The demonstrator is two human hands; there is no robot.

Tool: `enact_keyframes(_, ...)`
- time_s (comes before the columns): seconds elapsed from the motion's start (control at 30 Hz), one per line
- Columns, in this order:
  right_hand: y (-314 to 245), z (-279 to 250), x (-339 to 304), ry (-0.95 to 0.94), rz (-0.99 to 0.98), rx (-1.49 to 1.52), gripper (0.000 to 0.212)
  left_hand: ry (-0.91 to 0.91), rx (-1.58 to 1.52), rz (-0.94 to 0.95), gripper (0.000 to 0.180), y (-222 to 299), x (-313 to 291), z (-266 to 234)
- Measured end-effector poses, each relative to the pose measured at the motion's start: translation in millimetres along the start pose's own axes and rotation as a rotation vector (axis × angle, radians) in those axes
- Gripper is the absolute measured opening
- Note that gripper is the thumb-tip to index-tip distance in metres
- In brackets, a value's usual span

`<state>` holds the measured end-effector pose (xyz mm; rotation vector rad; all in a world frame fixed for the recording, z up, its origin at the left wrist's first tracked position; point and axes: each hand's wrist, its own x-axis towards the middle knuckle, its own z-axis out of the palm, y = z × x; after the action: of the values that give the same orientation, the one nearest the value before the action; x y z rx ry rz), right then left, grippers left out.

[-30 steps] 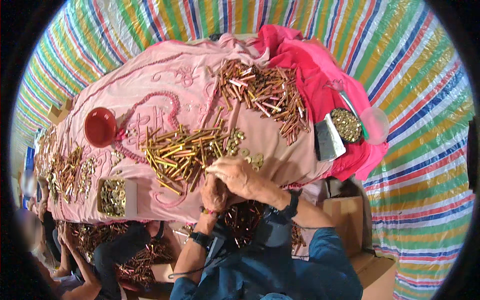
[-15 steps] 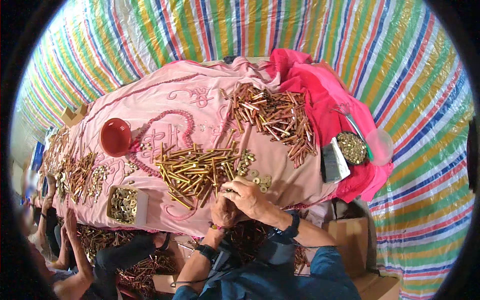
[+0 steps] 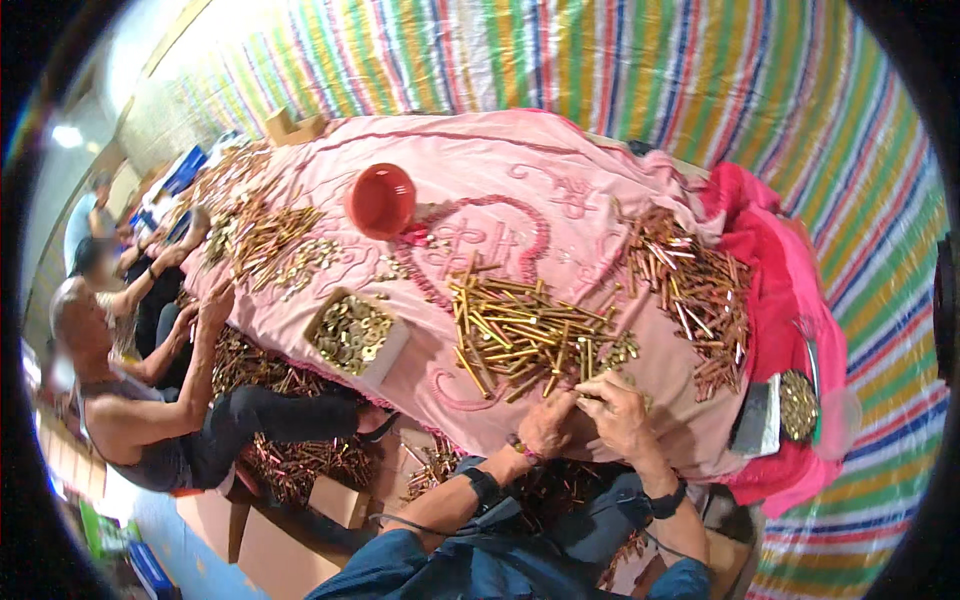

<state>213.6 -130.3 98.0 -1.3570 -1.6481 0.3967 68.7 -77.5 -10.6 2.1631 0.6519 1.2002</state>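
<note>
Fingers closed and nearly touching, my left hand (image 3: 547, 424) and my right hand (image 3: 618, 414) meet over the near edge of the pink cloth (image 3: 420, 400). Whatever small piece they pinch is too small and covered to make out. Just beyond them lies a pile of long gold-coloured bolts (image 3: 515, 335), heads pointing various ways. Small metal nuts (image 3: 622, 350) lie loose at the pile's right side, partly behind my right hand. Washers are hidden near the same hand now.
A red-brown bowl (image 3: 381, 203) and a white box of washers (image 3: 385, 358) stand to the left. Copper-coloured rods (image 3: 700, 300) spread at the right, near a black dish of small parts (image 3: 798, 405). Co-workers sit at left; one person's arm (image 3: 205, 345) reaches up beside the cloth.
The whole view has swung left, so the table sits further right and more of the co-workers shows. My hands have drawn slightly apart at the fingertips; the right no longer overlaps the left.
</note>
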Motion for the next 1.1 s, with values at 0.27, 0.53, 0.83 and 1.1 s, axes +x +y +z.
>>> enact_keyframes(0.27,-7,12,-2,0.095,0.100,-0.099,0.021,-0.194,0.024,-0.218,0.056,-18,-15,6)
enact_keyframes(0.53,-10,12,-5,0.073,0.253,-0.040,0.030,-0.112,-0.128,-0.118,0.051,-16,-11,7)
enact_keyframes(0.83,-1,12,-4,0.019,0.229,-0.166,0.021,-0.118,-0.064,-0.026,0.058,-29,-15,12)
enact_keyframes(1.1,11,10,-8,0.020,0.029,-0.100,0.032,-0.084,-0.059,-0.011,0.063,-25,-17,12)
